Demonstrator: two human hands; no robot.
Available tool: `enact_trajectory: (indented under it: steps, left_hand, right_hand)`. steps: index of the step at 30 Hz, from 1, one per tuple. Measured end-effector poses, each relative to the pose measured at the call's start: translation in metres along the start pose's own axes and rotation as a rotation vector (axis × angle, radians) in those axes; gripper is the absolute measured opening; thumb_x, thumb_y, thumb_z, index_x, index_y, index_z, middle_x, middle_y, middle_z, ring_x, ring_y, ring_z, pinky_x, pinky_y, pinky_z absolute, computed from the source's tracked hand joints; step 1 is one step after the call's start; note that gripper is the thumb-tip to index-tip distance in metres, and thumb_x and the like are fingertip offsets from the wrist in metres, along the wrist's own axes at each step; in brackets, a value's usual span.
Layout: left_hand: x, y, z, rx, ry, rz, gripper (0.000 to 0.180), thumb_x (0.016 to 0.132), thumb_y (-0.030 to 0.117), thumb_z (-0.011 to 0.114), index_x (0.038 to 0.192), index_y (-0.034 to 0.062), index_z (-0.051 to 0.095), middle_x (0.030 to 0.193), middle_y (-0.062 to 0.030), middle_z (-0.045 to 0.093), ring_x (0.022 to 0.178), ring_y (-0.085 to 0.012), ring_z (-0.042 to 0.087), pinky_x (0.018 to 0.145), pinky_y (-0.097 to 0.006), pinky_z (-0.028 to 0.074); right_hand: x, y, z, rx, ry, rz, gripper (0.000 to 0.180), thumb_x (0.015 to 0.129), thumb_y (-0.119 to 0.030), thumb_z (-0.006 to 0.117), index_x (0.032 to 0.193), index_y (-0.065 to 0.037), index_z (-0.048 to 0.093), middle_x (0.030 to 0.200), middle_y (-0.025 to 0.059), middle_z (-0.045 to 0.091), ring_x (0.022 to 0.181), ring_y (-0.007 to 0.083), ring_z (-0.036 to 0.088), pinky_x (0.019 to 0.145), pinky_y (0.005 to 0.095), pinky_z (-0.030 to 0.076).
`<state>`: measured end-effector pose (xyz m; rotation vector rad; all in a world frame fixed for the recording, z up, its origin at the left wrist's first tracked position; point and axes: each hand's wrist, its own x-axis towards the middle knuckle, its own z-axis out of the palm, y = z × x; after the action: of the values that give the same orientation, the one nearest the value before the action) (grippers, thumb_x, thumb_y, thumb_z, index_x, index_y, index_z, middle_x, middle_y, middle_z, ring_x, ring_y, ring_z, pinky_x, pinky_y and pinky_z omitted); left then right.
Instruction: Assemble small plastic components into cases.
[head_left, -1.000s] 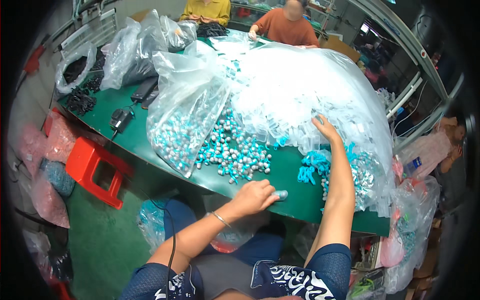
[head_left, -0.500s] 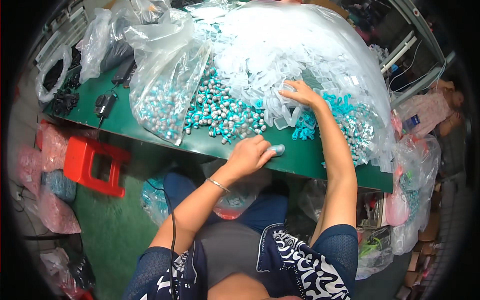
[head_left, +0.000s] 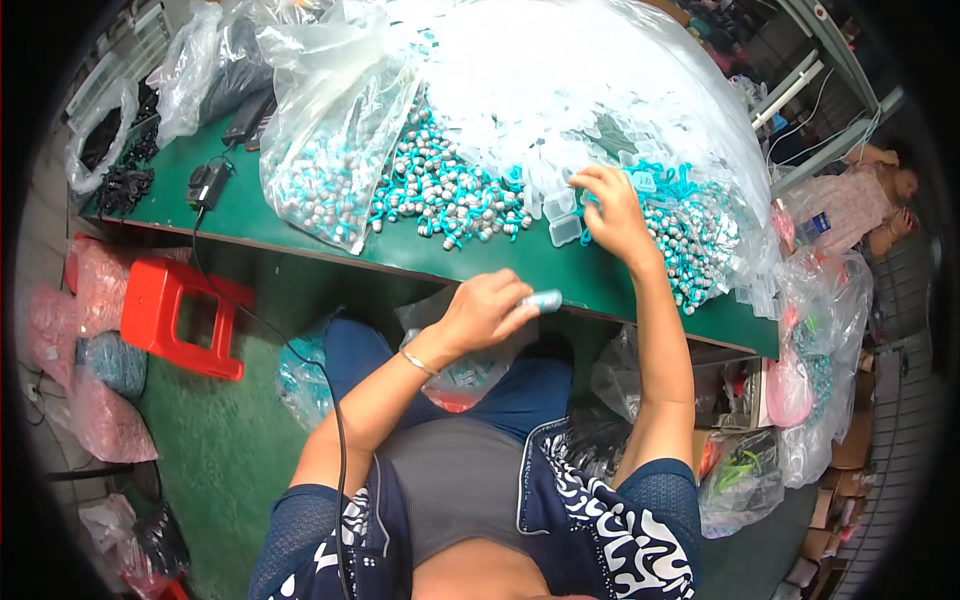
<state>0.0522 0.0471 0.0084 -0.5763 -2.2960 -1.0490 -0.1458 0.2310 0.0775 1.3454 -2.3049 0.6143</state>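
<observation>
My left hand (head_left: 490,306) is closed on a small clear plastic case (head_left: 543,301) with something teal inside, just off the table's front edge. My right hand (head_left: 613,215) hovers at the near side of a heap of clear plastic cases (head_left: 510,110). Its fingers are bent, with thumb and forefinger apart. Right beside those fingertips lies an open clear case (head_left: 563,218); whether they touch it I cannot make out. Grey-and-white striped beads on teal cords (head_left: 450,205) lie loose between the hands and a bag. More teal cords (head_left: 660,182) lie right of my right hand.
A clear bag (head_left: 325,185) of similar beads stands on the green table (head_left: 420,268). Left of it lies a black adapter (head_left: 207,183) with a cord. A red stool (head_left: 185,315) is on the floor. Filled bags (head_left: 815,350) hang at the right; another person (head_left: 860,205) is beyond.
My right hand has drawn back from the clear cases, its fingers more bent. My left hand has lifted its case slightly off the table edge and moved a little left.
</observation>
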Motion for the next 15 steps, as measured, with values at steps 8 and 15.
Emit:
enact_trajectory:
  steps: [8,15]
  left_hand:
    - [-0.13,-0.044,0.06,0.135,-0.527,-0.221,0.033,0.088,0.038,0.064,0.086,0.0054,0.069,0.086,-0.0112,0.063,0.078,-0.0337,0.065,0.067,-0.044,0.053]
    - [-0.198,-0.09,0.109,0.356,-0.813,-0.337,0.032,0.086,0.038,0.066,0.084,0.0065,0.07,0.091,-0.0124,0.066,0.081,-0.0315,0.068,0.069,-0.043,0.055]
  right_hand:
    - [-0.033,-0.025,0.018,-0.187,-0.13,0.19,0.062,0.076,-0.018,0.076,0.134,-0.018,0.053,0.124,0.0049,0.06,0.121,0.0259,0.05,0.101,0.0523,0.03]
    - [-0.025,-0.024,0.024,-0.153,-0.186,0.18,0.083,0.07,-0.025,0.081,0.143,-0.022,0.043,0.132,0.0072,0.052,0.128,0.0272,0.043,0.108,0.0576,0.021]
